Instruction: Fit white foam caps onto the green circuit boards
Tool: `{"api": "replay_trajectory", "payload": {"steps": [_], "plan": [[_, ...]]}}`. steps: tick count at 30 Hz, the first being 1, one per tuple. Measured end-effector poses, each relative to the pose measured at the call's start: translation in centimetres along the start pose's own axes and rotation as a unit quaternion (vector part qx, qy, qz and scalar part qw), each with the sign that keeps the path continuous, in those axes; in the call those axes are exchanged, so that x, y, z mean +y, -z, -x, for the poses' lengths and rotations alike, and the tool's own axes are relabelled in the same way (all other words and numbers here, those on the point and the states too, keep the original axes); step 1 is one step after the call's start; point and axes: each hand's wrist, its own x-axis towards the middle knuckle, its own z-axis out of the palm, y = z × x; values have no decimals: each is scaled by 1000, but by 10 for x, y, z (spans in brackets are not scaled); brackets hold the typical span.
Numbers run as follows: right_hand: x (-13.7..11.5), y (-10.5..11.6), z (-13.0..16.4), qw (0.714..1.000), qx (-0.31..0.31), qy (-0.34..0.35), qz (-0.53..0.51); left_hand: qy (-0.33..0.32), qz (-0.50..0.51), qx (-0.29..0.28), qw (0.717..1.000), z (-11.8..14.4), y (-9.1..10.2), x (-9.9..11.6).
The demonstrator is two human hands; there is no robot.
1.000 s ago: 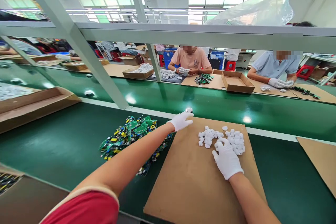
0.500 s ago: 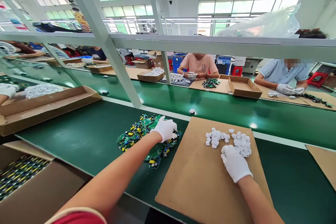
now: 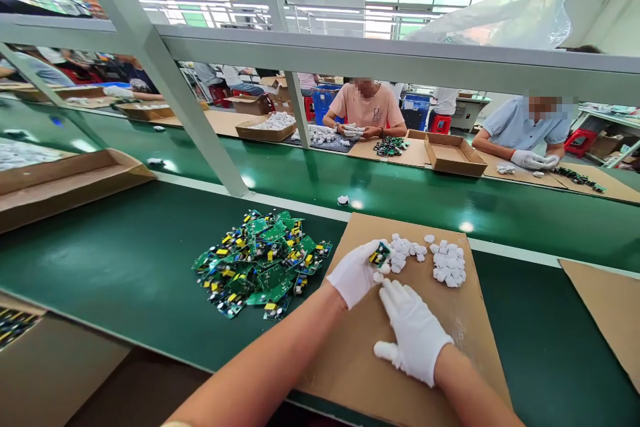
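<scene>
My left hand (image 3: 356, 275), in a white glove, grips a small circuit board (image 3: 380, 254) with yellow and dark parts, above the cardboard sheet (image 3: 360, 353). My right hand (image 3: 415, 333), gloved too, is low over the same sheet, thumb spread and fingers stretched toward the left hand. Whether its fingertips touch a white piece there I cannot tell. Just beyond the hands lie two clusters of small white plastic pieces (image 3: 449, 264). A heap of green circuit boards (image 3: 265, 260) lies to the left on the green bench.
A metal frame post (image 3: 185, 107) slants up at the left, joined to a crossbar (image 3: 350, 53). A long cardboard tray (image 3: 75, 187) is at far left, with a box of boards (image 3: 65, 367) below. Across the green belt (image 3: 300, 177), two people handle parts.
My left hand has come right from the board heap, now with a circuit board. My right hand has drawn back from the white pieces and opened. The view has shifted slightly.
</scene>
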Motion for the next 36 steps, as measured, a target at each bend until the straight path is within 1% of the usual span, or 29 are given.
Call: {"api": "replay_trajectory", "payload": {"steps": [2,3,4,5,6,8,10,11,13,15,16,17,20,21,23,27,30,32,34,36], "plan": [[12,6,1,999,0,-51,5,19,41,-34,998,-7,-2,-10],[14,7,2,997,-1,-80,10,17,46,-47,998,-9,0,-13],[15,8,2,995,-4,-99,12,9,46,-53,997,-11,2,-15],[12,7,3,995,-10,-96,9,0,44,-55,997,-12,6,-16],[8,6,3,997,-17,-74,1,-7,41,-54,998,-13,10,-17],[-2,4,4,999,-32,-3,-23,-11,37,-45,998,-14,18,-16],[-4,3,3,997,-48,51,-36,-12,40,-36,998,-15,24,-14],[-1,3,2,997,-53,50,-34,-13,45,-30,998,-15,25,-12],[7,5,0,998,-57,9,-17,-15,56,-19,998,-16,26,-10],[13,4,0,998,-54,-35,0,-12,57,-21,998,-15,26,-8],[13,3,0,998,-54,-36,2,-11,53,-26,998,-15,26,-8],[11,2,0,998,-56,-21,0,-11,47,-32,998,-15,26,-9],[4,0,0,996,-62,55,-14,-16,32,-52,998,-15,26,-10],[5,1,0,997,-57,59,-13,-19,31,-56,998,-15,27,-11],[12,6,-2,999,-29,27,-3,-24,29,-58,998,-15,27,-12],[32,17,-2,997,73,-19,-29,-17,8,-38,999,-15,26,-13],[37,15,-1,984,150,-81,-45,-4,-3,-33,999,-15,25,-13],[36,11,-3,979,167,-115,-29,-1,-7,-39,999,-15,25,-14],[36,7,-5,978,166,-123,-21,-2,-16,-46,999,-15,25,-15],[37,7,-7,976,173,-114,-69,-6,-37,-48,998,-15,25,-17]]}}
